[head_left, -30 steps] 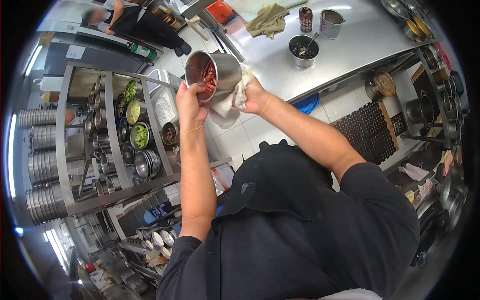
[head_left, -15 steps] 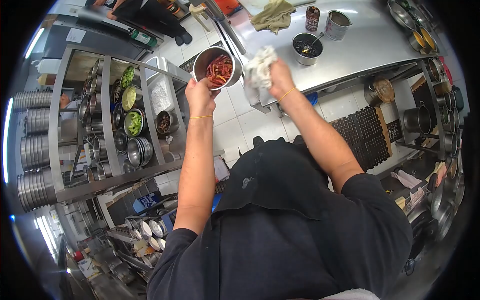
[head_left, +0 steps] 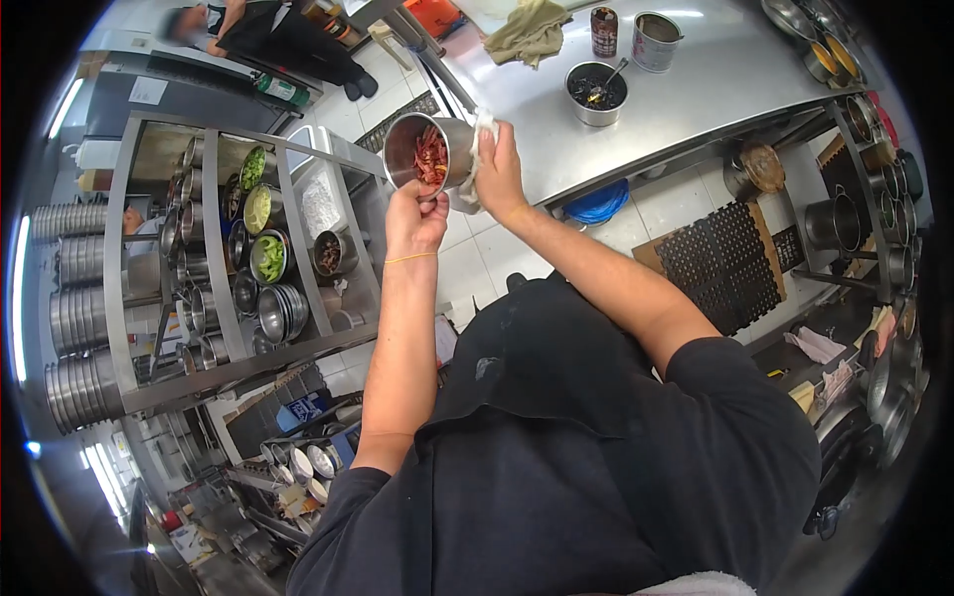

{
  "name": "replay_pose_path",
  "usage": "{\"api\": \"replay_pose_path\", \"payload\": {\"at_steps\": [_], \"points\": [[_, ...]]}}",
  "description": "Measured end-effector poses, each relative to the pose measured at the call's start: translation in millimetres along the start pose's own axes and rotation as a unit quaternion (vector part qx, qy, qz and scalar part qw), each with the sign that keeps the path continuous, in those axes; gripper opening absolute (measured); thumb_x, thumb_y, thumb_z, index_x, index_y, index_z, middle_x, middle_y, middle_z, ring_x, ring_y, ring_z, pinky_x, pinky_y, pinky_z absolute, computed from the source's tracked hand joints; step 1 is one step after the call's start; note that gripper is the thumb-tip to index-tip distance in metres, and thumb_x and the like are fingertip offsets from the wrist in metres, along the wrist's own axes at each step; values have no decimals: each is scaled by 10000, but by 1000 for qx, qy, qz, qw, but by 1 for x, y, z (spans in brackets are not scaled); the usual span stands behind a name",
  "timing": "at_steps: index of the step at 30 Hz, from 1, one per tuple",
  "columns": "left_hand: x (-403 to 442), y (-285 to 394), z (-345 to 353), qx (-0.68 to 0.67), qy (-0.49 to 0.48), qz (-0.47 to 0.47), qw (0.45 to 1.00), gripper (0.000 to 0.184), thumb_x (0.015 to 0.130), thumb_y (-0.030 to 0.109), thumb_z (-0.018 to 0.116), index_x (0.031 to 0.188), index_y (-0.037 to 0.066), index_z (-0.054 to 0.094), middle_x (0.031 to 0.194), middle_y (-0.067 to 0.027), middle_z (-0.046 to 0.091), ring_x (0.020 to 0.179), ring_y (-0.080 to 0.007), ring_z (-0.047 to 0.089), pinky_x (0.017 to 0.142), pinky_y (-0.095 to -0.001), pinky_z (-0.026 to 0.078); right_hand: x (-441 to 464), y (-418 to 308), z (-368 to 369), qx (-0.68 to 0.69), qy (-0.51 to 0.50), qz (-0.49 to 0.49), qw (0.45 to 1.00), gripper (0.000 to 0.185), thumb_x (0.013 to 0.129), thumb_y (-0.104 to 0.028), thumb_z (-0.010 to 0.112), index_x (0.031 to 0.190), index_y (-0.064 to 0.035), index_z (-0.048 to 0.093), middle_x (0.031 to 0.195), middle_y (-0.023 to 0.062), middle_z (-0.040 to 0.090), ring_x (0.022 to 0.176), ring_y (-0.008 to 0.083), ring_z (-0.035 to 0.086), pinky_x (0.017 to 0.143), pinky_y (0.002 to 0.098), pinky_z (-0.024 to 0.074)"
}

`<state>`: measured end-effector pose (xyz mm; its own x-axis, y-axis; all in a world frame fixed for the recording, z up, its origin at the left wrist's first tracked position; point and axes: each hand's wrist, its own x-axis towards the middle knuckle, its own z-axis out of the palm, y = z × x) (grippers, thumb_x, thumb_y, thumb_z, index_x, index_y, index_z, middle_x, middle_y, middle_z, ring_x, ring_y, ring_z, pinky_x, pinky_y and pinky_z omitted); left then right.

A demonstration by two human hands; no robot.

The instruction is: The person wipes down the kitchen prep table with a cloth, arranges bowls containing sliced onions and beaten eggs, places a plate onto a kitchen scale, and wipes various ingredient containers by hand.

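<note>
A round steel container (head_left: 402,139) with dried red chilies (head_left: 430,157) inside is tilted so its mouth faces me and to the left. My left hand (head_left: 417,217) grips its near rim, fingers closed. On its right side, my right hand (head_left: 500,171) presses a white cloth (head_left: 482,149) against the outer wall, near the base. The fingers are wrapped around the cloth, partly hidden behind it. To the right, on the steel table (head_left: 527,109), stands a small steel pot (head_left: 596,107) of dark contents with a spoon (head_left: 611,77) in it.
A green cloth (head_left: 527,35), a dark jar (head_left: 603,32) and an open can (head_left: 656,45) are on the table. On the left, a steel rack (head_left: 214,377) holds several pots and bowls of vegetables. A person (head_left: 288,40) stands at the top left.
My right hand has moved left with the white cloth, from beside the container onto its outer wall. The container has tilted a little, still in my left hand.
</note>
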<state>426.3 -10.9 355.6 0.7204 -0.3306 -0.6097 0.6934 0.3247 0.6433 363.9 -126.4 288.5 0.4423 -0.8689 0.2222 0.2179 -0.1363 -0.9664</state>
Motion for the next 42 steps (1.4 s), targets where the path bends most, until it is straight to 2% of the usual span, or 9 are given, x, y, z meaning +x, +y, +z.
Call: {"api": "replay_pose_path", "payload": {"at_steps": [8,14,25,28,29,32,33,37,42], "points": [[-13,-11,-10,-104,6,8,995,205,766,-124,537,883,44,536,709,-3,510,471,-92,373,609,-277,544,8,58,1,284,11,285,915,181,1082,-193,472,1150,-37,535,960,91,620,884,174,586,743,345,490],[-7,-26,-8,-120,2,29,992,198,780,-118,547,919,22,538,742,-13,532,497,-90,391,646,-278,544,-40,6,2,117,-26,26,992,424,1129,-361,379,1329,-4,493,1124,153,618,1062,248,580,952,370,472],[-36,-27,-11,216,12,156,964,155,815,-41,570,946,40,570,759,-19,598,496,-103,480,487,-319,489,59,-21,-70,254,-205,168,930,417,1106,-364,470,1199,5,641,1045,23,668,943,100,584,887,297,493],[-8,-26,-24,327,-29,200,923,103,832,-20,579,902,47,544,784,-85,614,556,-200,640,402,-351,508,70,-31,-80,16,-386,73,920,412,1094,-372,493,1236,-9,628,1033,60,685,943,161,625,903,334,498],[-1,-26,-24,358,-38,212,909,92,835,-8,589,810,46,519,713,-77,586,541,-172,625,377,-355,486,78,-21,-77,-102,-424,-53,898,361,1069,-314,537,1276,-21,586,1182,101,662,1121,215,618,955,353,491],[-28,-13,8,522,-26,199,829,140,824,-4,596,766,51,481,638,-64,551,531,-155,605,385,-360,485,73,-33,-74,-313,-478,-144,808,319,1019,-276,590,1208,-19,579,1164,205,669,1123,368,632,954,420,495],[-20,-19,5,500,-28,244,831,176,808,-13,601,741,78,466,650,12,497,511,-83,451,406,-313,396,73,-35,-74,-309,-468,-103,822,306,981,-277,622,1147,-24,579,1144,281,666,1099,475,612,923,494,498],[16,-41,-4,460,29,371,806,242,803,-21,612,726,100,417,640,27,447,522,-73,432,404,-308,386,51,-7,-70,-286,-333,26,898,355,988,-295,605,1194,-8,567,1117,318,681,1048,499,646,887,540,510],[19,-79,10,254,70,363,894,282,810,-48,606,737,114,386,691,37,445,569,-61,369,465,-309,344,-23,16,-53,-121,-96,229,961,469,987,-261,575,1267,89,439,1127,386,649,1086,529,641,959,516,495]]}}
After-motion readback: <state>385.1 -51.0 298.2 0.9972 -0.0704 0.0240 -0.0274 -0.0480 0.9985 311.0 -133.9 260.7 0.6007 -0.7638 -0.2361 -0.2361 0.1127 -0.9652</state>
